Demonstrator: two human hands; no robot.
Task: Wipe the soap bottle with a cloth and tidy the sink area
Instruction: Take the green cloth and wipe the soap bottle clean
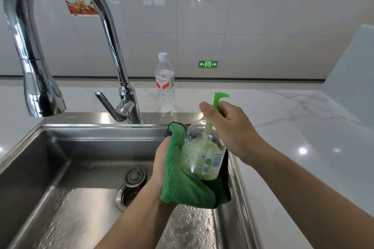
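Note:
A clear soap bottle (203,153) with pale green soap and a green pump head is held over the right side of the sink. My right hand (228,127) grips its neck and pump from the right. My left hand (160,162) holds a green cloth (182,186) with a dark edge, pressed against the bottle's left side and wrapped under its base. The cloth hides most of my left fingers.
The steel sink (85,168) is wet, with a drain and stopper (133,180) in the middle. A tall chrome faucet (66,32) arches at the left. A clear water bottle (165,83) stands on the white marble counter (293,127) behind the sink.

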